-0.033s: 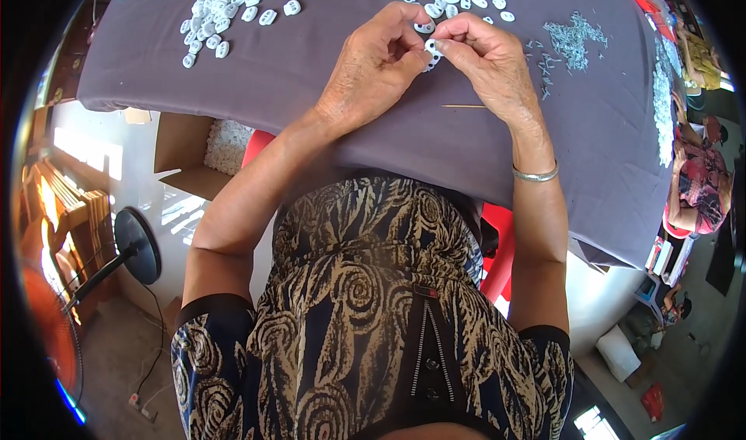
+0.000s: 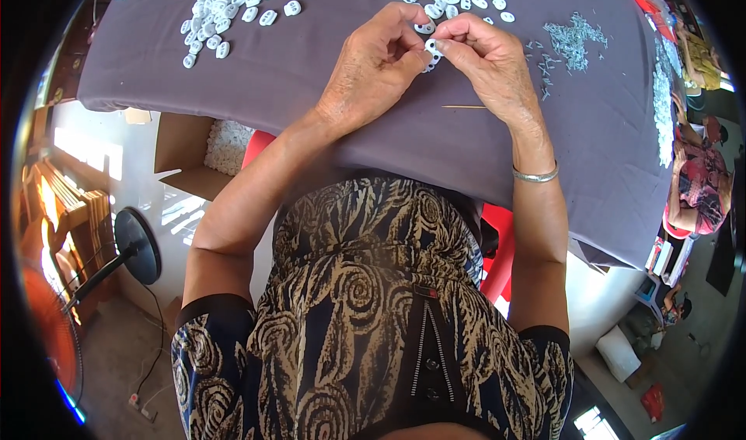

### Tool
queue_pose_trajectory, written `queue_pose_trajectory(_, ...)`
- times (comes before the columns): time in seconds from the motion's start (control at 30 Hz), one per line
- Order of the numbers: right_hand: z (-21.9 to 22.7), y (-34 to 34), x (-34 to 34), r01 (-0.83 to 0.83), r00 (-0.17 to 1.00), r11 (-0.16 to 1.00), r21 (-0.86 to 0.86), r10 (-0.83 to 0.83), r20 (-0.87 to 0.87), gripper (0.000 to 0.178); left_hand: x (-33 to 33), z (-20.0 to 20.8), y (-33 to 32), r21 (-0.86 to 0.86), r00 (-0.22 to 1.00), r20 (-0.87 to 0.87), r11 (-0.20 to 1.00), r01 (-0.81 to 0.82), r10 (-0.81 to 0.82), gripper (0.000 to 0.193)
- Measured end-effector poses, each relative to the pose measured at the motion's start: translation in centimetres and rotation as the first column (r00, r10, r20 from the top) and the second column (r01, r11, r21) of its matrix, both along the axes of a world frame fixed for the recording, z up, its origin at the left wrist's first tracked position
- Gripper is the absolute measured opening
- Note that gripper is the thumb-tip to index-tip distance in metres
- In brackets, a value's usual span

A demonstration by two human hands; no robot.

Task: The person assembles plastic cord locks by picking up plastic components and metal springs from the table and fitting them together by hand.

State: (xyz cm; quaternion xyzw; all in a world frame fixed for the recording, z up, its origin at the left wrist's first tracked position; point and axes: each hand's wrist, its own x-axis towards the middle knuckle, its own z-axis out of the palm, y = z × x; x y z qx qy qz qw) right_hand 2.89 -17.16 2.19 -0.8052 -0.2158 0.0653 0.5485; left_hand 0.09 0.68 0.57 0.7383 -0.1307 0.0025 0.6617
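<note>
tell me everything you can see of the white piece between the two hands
The white piece is small and pale, plastic by its look, with dark round spots that appear to be holes. It is pinched between the left hand, on its left, and the right hand, on its upper right. Their grip covers part of it, so its full outline cannot be told. It is over the dark tablecloth; whether it touches the cloth is unclear.

No words or numbers can be read anywhere. The label-like patch (image 2: 426, 291) (small and dark, with red at its right end) sits on the front of the patterned top (image 2: 342, 308), just above two zip-like strips (image 2: 420, 347); any print on it is too small to make out.
</note>
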Motion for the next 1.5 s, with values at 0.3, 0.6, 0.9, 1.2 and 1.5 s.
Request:
queue_pose_trajectory(0.3,0.6,0.7,-0.8,0.027,0.99,0.998,-0.062,-0.018,0.137,0.024,-0.2,0.2,0.1,-0.188,0.992,-0.125,0.982,-0.032,0.008,0.03)
queue_pose_trajectory(0.6,0.4,0.7,-0.7,0.029,0.947,0.999,-0.043,-0.013,0.321,0.028,-0.1,1.5,0.5,-0.238,0.977,-0.197,0.971,0.036,-0.085,0.025)
queue_pose_trajectory(0.9,0.3,1.0,-0.6,0.029,0.905,0.997,-0.066,0.002,0.425,0.029,0.3,0.6,0.5,-0.228,0.986,-0.149,0.973,0.035,-0.071,0.026)
queue_pose_trajectory(1.2,0.2,1.3,-1.2,0.146,0.845,0.95,-0.277,0.025,0.534,0.036,0.0,-0.2,0.0,-0.274,0.991,-0.126,0.962,0.005,-0.041,0.024)
queue_pose_trajectory(1.5,-0.5,0.8,-1.5,0.099,0.815,0.853,-0.512,0.226,0.534,0.024,0.0,-0.5,-0.1,-0.312,0.972,-0.191,0.947,0.074,-0.139,0.025)
